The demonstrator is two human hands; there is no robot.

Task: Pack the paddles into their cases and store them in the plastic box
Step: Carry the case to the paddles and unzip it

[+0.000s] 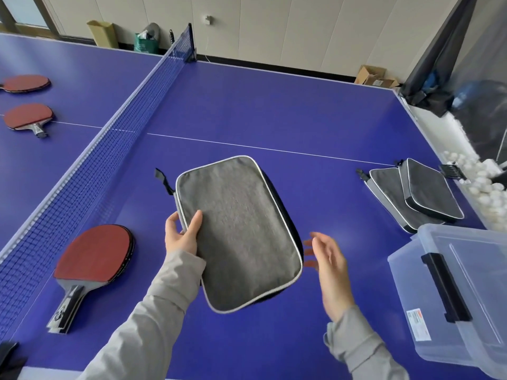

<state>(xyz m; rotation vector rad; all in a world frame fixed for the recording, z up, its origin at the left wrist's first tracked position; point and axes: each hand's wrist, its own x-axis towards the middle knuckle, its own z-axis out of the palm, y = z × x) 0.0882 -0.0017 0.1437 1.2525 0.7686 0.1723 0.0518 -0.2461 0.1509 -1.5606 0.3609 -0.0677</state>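
My left hand [183, 233] grips the left edge of a grey paddle case [241, 231] with white piping, held flat above the blue table. Just off the case's right edge hovers my right hand [330, 266], fingers spread and holding nothing. A stack of red paddles [94, 256] lies on the table to the left, beside the net. Two more grey cases [417, 193] lie overlapping at the right. The clear plastic box [461, 297] with a black latch sits at the lower right, its lid on. Beyond the net lie two further red paddles [27, 83] [27, 116].
The net [109, 138] runs diagonally from the near left to the far middle. The table's right edge [411, 111] borders a trough of several white balls [482, 187]. Cardboard boxes and a green bag stand by the far wall.
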